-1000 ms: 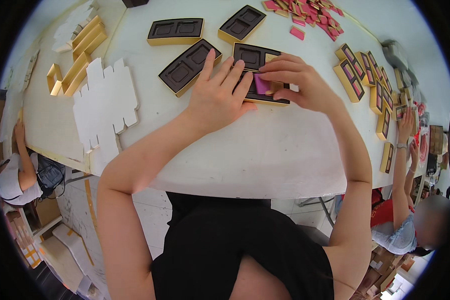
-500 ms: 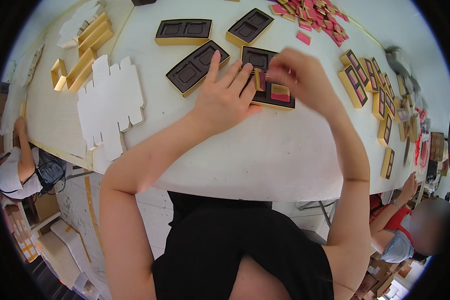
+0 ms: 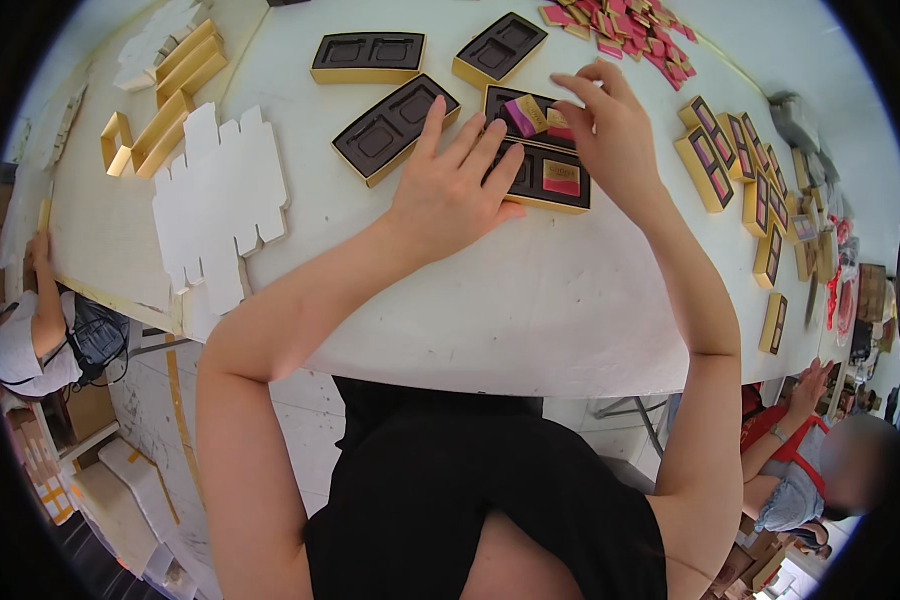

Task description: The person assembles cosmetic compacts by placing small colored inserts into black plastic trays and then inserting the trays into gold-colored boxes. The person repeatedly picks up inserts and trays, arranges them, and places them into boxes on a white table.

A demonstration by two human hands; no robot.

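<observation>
My left hand (image 3: 457,190) lies spread, its fingertips reaching over the left end of a black-lined gold box (image 3: 555,206). That box has a pink and gold packet (image 3: 561,178) in its right compartment; my fingers partly hide the left one. Just beyond it is a second gold box (image 3: 494,95), holding a tilted purple and yellow packet (image 3: 526,116) and a pink packet (image 3: 559,124) partly hidden by my right hand. My right hand (image 3: 615,130) is over that box's right end, fingers apart, thumb near the pink packet. Nothing shows in its grip.
Three more black-lined boxes (image 3: 368,58) stand beyond my left hand. A pile of pink packets (image 3: 640,35) lies at the far edge. Filled boxes (image 3: 705,170) cluster at right; white card blanks (image 3: 220,205) and gold frames (image 3: 165,130) lie left. People sit at both sides.
My right hand has moved up and away from the nearer box, its fingers opening. The packet seen edge-on between the hands now lies in the farther box. The left hand has barely moved.
</observation>
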